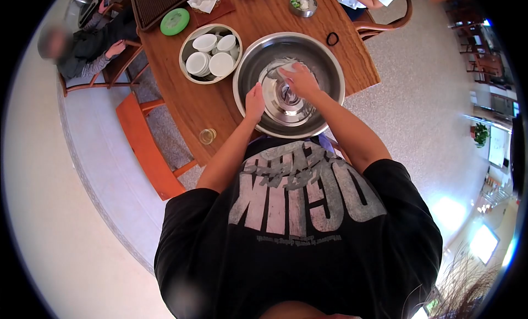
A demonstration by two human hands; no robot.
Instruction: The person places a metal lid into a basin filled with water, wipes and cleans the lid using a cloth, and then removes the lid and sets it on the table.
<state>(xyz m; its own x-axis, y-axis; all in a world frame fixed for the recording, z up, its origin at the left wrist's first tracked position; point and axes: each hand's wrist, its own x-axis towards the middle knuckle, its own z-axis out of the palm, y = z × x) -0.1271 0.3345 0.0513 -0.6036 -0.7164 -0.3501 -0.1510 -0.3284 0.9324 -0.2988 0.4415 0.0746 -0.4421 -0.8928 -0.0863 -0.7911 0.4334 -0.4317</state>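
While the left hand point(254, 102) grips the rim of a round, shiny, lid-like metal piece point(289, 115), the right hand point(302, 83) lies over its far side, fingers on something pale; whether they clasp a cloth or only touch suds, I cannot tell. Under both hands, the metal piece sits inside a wide, deep, silvery metal basin point(329, 71). It looks stiff, fairly light and hard to break, though probably slippery if wet; the rim under the left hand seems the surest hold. Beyond and left of that hand, a smaller round metal bowl point(183, 48) contains white cups point(221, 64), some stacked. Well beyond the right hand, a little steel dish point(305, 14) holds pale and green bits. Left of the left hand, nearer the body, stands a clear glass cup point(207, 136) with yellowish contents.
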